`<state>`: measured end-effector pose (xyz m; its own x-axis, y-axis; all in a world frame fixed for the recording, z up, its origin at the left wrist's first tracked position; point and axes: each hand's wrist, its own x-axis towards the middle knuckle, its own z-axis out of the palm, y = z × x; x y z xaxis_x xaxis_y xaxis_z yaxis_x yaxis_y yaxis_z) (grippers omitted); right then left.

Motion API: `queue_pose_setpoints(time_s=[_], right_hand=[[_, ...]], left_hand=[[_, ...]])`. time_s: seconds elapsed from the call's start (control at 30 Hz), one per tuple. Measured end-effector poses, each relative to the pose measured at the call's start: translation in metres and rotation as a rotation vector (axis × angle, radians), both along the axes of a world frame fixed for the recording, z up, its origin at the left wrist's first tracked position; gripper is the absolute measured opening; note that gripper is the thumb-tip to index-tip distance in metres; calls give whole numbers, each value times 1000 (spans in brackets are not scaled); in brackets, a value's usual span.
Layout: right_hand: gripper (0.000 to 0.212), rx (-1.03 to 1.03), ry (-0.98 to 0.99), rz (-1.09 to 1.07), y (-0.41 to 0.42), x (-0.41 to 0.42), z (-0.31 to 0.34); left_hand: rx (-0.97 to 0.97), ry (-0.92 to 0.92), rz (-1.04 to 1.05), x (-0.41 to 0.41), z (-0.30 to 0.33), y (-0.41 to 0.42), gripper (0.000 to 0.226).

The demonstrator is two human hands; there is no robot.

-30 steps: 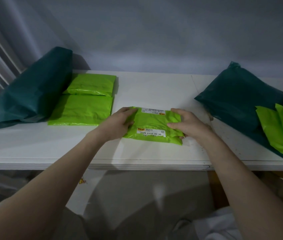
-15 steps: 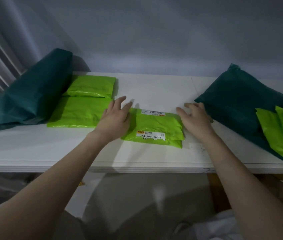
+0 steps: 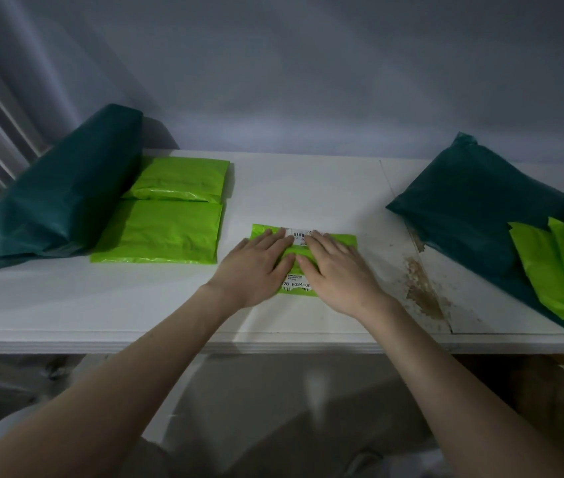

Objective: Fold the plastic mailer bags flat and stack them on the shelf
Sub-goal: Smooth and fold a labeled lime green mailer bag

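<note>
— Both hands slid in from the bag's sides. Now the left hand (image 3: 256, 263) and right hand (image 3: 337, 270) lie open and flat on the bag (image 3: 335, 241), mid-shelf (image 3: 66, 305).

— Which step?

— Squashing it flat, I think. Next, lift it onto the folded pile (image 3: 159, 232) on the left.

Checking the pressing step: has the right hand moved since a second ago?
Yes. The right hand slid left from the labelled green bag's right edge onto its middle, away from the dark green bag, beside the left hand.
</note>
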<state>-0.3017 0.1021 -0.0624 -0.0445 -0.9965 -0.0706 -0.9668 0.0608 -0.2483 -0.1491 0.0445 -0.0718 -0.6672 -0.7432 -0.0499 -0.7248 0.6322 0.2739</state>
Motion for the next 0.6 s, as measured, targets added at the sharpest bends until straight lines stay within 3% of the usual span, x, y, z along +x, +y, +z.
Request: queue_pose_setpoints(time_s=[0.13,0.33,0.5,0.6], right_hand=[[52,7,11,8,-1,-1,5],[51,44,-30,-14,1,-1,2],[54,-10,-22,-24,-5,-6,-1],[55,-22,-10,-38,-10,-7,-3]], left_hand=[[42,18,94,-3,7,3,49],[-6,-77,33,-4,4,7,51],[19,76,119,-7,-7,6,70],[54,113,158,-9,-7,1,65]])
